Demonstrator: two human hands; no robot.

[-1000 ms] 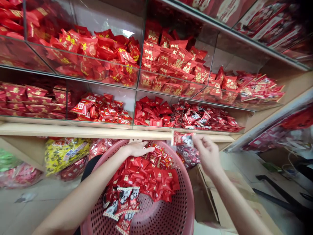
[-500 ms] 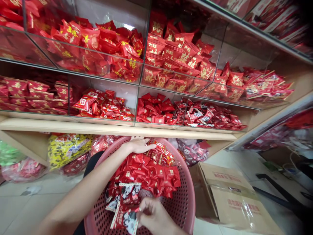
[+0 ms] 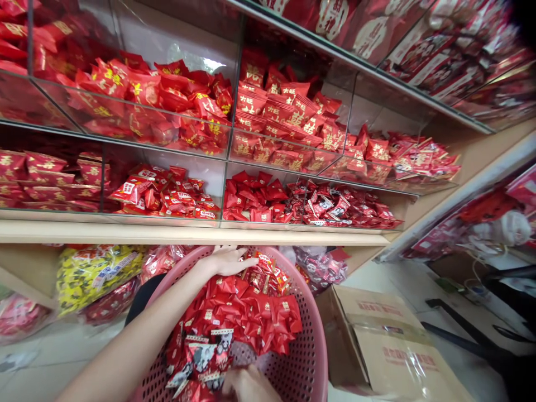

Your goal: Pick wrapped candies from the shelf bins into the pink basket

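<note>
A pink perforated basket [image 3: 316,335] holds a heap of red candy packets [image 3: 251,312]. My left hand [image 3: 228,261] lies over the far edge of the heap, near the basket's back rim, fingers spread and palm down. Red, black and white packets [image 3: 203,357] lie at the near left of the basket. Beside them, low in the basket, is my right hand [image 3: 247,384]; its fingertips are hidden and blurred, so whether it holds a packet does not show.
Shelves with clear dividers [image 3: 228,151] full of red packets rise behind the basket. A cardboard box [image 3: 389,346] stands on the floor at the right. Under the shelf lie a yellow bag [image 3: 98,276] and other clear bags. Black chair legs [image 3: 464,329] are at the far right.
My right hand has moved down and left, and the red, black and white packet it pinched now lies among the others. My left hand stays on the heap. The whole view has shifted a little.
</note>
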